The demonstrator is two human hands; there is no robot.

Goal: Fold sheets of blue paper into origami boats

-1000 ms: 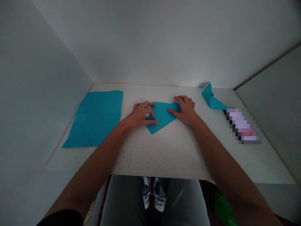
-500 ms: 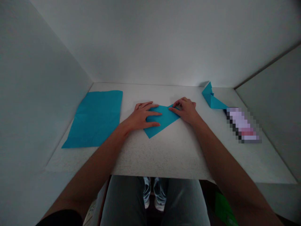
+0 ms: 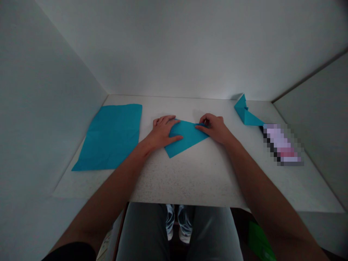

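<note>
A folded blue paper (image 3: 186,137) lies flat in the middle of the white table (image 3: 195,174), shaped like a narrow triangle with a corner pointing toward me. My left hand (image 3: 162,131) rests flat on its left part, fingers stretched out over the paper. My right hand (image 3: 214,127) is at the paper's right tip, fingers curled and pinched down on the folded edge there.
A flat stack of blue paper sheets (image 3: 111,136) lies at the left of the table. A finished folded blue paper figure (image 3: 245,113) sits at the back right, beside a blurred-out object (image 3: 282,144). White walls enclose the table on three sides.
The paper has been folded narrower and flatter. My right hand went from lying flat on the paper to pinching its right tip. My left hand shifted slightly but stays flat.
</note>
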